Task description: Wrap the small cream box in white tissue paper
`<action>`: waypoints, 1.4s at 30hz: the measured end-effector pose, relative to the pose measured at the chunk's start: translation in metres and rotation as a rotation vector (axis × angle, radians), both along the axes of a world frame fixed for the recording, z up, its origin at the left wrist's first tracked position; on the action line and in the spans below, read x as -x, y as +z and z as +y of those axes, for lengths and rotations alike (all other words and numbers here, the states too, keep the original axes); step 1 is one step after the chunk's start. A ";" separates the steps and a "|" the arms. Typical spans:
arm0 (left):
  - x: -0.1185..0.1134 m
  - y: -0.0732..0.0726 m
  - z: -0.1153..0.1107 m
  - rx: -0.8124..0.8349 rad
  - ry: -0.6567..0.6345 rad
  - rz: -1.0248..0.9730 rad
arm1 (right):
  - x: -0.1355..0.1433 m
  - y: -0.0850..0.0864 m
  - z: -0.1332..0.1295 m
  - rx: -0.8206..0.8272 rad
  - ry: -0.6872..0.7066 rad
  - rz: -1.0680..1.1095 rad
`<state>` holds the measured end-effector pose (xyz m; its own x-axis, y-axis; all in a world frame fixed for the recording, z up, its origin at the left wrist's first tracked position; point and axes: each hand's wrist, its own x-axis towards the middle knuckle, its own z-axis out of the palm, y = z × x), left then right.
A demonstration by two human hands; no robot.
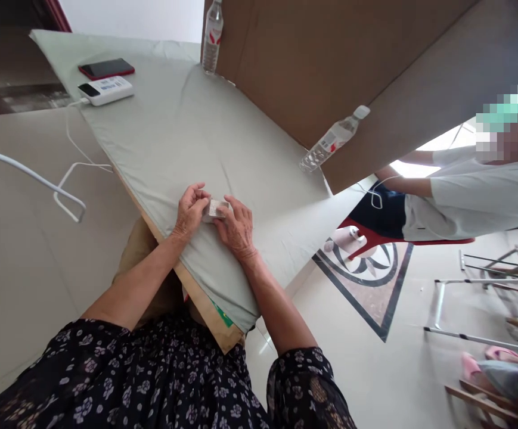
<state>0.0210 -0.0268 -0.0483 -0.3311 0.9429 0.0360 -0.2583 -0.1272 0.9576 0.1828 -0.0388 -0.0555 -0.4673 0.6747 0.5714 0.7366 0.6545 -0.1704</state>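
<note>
A small, pale, box-like object [218,208] is between my two hands, just above or on the light cloth-covered table [164,131]. My left hand [191,210] is at its left end, with thumb and fingertips closed on the edge. My right hand [236,223] grips it from the right, its thumb and fingers bent around the near side. Fingers cover part of the object, and its markings are too small to read.
A phone [106,68] and a white device [106,91] with a cable lie at the far left. Two water bottles [213,39] [334,140] stand by a brown cardboard panel [294,65]. Another person [477,190] sits at the right.
</note>
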 end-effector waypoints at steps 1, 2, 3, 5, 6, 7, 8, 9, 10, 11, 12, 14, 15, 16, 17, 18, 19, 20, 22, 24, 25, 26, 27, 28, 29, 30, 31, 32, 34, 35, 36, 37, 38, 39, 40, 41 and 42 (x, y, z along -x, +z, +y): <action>0.000 0.001 0.000 0.001 0.011 -0.005 | 0.000 0.000 0.000 0.010 -0.002 0.013; 0.001 0.001 0.000 0.001 0.018 0.003 | 0.000 0.000 0.000 0.025 -0.002 0.024; 0.001 0.002 0.000 0.000 0.018 0.021 | 0.000 0.000 0.000 0.041 -0.002 0.034; 0.001 0.002 0.000 -0.002 0.006 0.070 | 0.000 0.001 0.000 0.066 0.007 0.046; 0.002 0.002 0.000 -0.003 0.001 0.094 | 0.000 0.001 0.000 0.074 0.013 0.044; 0.002 0.002 0.000 -0.003 -0.003 0.116 | 0.000 0.001 0.000 0.077 0.017 0.037; 0.002 0.001 0.000 -0.004 -0.004 0.140 | 0.000 0.001 0.001 0.075 0.017 0.030; 0.002 0.001 0.000 -0.007 -0.005 0.169 | 0.000 0.001 0.001 0.068 0.014 0.023; 0.002 0.000 -0.001 -0.013 -0.006 0.204 | 0.001 0.001 0.002 0.059 0.009 0.018; 0.002 -0.001 -0.001 -0.020 -0.008 0.241 | 0.001 0.001 0.002 0.049 0.004 0.018; 0.002 -0.002 -0.001 -0.029 -0.011 0.278 | 0.002 0.001 0.001 0.042 0.002 0.020; 0.002 -0.004 -0.002 -0.042 -0.014 0.330 | 0.002 0.002 0.000 0.036 0.016 0.031; 0.002 -0.004 -0.002 -0.044 -0.013 0.338 | 0.002 0.002 -0.001 0.032 0.025 0.043; 0.002 -0.005 -0.002 -0.040 -0.010 0.334 | 0.001 0.003 -0.002 0.025 0.029 0.065; 0.002 -0.005 -0.002 -0.033 -0.005 0.319 | 0.000 0.004 -0.004 0.014 0.024 0.100; 0.002 -0.005 -0.002 -0.024 0.006 0.299 | -0.001 0.004 -0.005 -0.002 0.013 0.150; 0.003 -0.005 -0.002 -0.013 0.024 0.279 | -0.003 0.004 -0.006 -0.020 -0.003 0.210; 0.003 -0.005 -0.002 -0.001 0.049 0.265 | -0.005 0.004 -0.006 -0.035 -0.016 0.268; 0.004 -0.004 -0.003 0.023 0.107 0.272 | -0.009 0.005 -0.005 -0.048 -0.032 0.343; 0.005 -0.002 -0.005 0.033 0.133 0.325 | -0.011 0.007 -0.002 -0.024 -0.050 0.339; 0.006 -0.002 -0.006 0.028 0.127 0.361 | -0.012 0.009 0.000 0.001 -0.060 0.315; 0.006 -0.001 -0.007 0.017 0.112 0.399 | -0.012 0.012 0.002 0.029 -0.067 0.281; 0.006 0.000 -0.009 0.003 0.093 0.435 | -0.013 0.016 0.004 0.058 -0.066 0.240; 0.006 0.001 -0.010 -0.010 0.073 0.467 | -0.013 0.021 0.006 0.089 -0.056 0.191; 0.006 0.001 -0.011 -0.022 0.054 0.494 | -0.013 0.026 0.009 0.116 -0.040 0.137; 0.006 0.002 -0.012 -0.032 0.035 0.519 | -0.014 0.032 0.012 0.138 -0.020 0.079; 0.006 0.002 -0.013 -0.041 0.018 0.540 | -0.014 0.038 0.014 0.155 0.001 0.020; 0.005 0.001 -0.013 -0.049 0.006 0.557 | -0.015 0.044 0.017 0.166 0.023 -0.039; 0.004 -0.001 -0.013 -0.060 -0.006 0.572 | -0.014 0.056 0.021 0.173 0.069 -0.148; 0.004 -0.002 -0.012 -0.064 -0.008 0.569 | -0.013 0.060 0.023 0.169 0.088 -0.196; 0.003 -0.003 -0.012 -0.068 -0.009 0.562 | -0.011 0.063 0.025 0.161 0.103 -0.236; 0.003 -0.003 -0.012 -0.070 -0.011 0.555 | -0.009 0.065 0.026 0.150 0.109 -0.267; 0.002 -0.004 -0.012 -0.071 -0.013 0.552 | -0.006 0.066 0.027 0.138 0.105 -0.288; 0.002 -0.004 -0.012 -0.072 -0.012 0.559 | -0.003 0.066 0.028 0.124 0.094 -0.296; 0.002 -0.005 -0.012 -0.075 -0.007 0.581 | 0.000 0.065 0.029 0.113 0.078 -0.290; 0.001 -0.005 -0.013 -0.080 0.005 0.619 | 0.003 0.063 0.030 0.107 0.056 -0.269; 0.000 -0.004 -0.014 -0.084 0.022 0.670 | 0.005 0.062 0.032 0.106 0.031 -0.233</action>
<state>0.0207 -0.0405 -0.0526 -0.2308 0.9211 0.3136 0.3919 -0.2070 0.8964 0.1781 -0.0068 0.0062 -0.5992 0.7087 0.3725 0.7442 0.6646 -0.0672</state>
